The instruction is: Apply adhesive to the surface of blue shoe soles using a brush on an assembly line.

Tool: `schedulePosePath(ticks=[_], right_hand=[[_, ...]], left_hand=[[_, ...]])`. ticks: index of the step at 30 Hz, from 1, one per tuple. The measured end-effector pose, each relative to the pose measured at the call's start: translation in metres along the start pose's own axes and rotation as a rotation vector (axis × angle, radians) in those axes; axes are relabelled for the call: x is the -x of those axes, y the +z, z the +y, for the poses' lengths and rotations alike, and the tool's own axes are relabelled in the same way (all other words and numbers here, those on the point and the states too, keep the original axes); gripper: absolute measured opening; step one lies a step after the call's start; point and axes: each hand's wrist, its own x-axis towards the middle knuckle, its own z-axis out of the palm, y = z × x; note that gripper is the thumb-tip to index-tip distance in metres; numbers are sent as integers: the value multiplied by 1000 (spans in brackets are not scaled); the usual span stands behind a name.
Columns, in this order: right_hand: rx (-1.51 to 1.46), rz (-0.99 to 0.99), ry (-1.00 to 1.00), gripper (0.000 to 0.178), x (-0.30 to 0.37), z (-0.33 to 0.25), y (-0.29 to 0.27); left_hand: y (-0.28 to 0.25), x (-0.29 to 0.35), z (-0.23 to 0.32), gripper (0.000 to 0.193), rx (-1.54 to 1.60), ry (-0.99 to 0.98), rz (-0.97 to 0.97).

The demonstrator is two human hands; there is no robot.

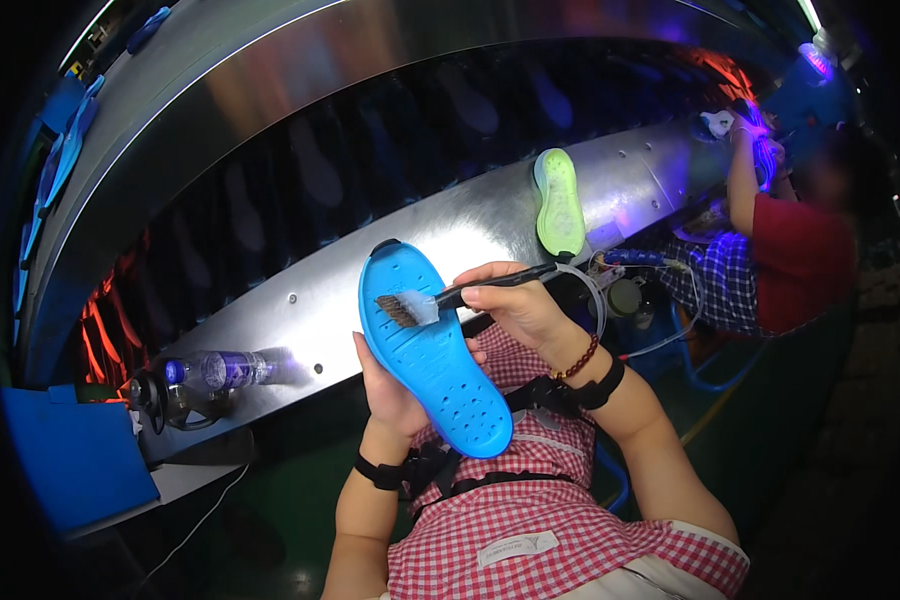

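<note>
A blue shoe sole (470, 405) with rows of small holes rests tilted in my left hand (390, 390), whose fingers wrap round its underside and edges. Pinched in my right hand (510, 300) is a brush (450, 300) with a black handle and a tube at its rear end. Its dark bristles touch the upper part of the sole's face, and whitish material sits at their base. Beyond my right hand, a yellow-green shoe sole (560, 205) lies on the metal ledge (370, 260).
Behind the ledge runs a dark conveyor (320, 170) carrying sole-shaped pieces under a metal hood, with a red glow at both ends. Clear bottles (225, 370) lie at the ledge's left end beside a blue box (75, 460). A co-worker in a red top (800, 250) sits at right.
</note>
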Motion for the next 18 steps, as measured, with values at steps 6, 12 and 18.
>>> schedulePosePath(ticks=[6,12,18], right_hand=[[160,55,-84,21,-15,0,3],[429,7,-248,20,-17,-1,28],[1048,-236,-535,20,19,9,39]], left_hand=[[4,0,-6,93,131,9,117],[-10,-6,-11,81,-37,185,128],[-12,-7,12,80,-95,330,396]])
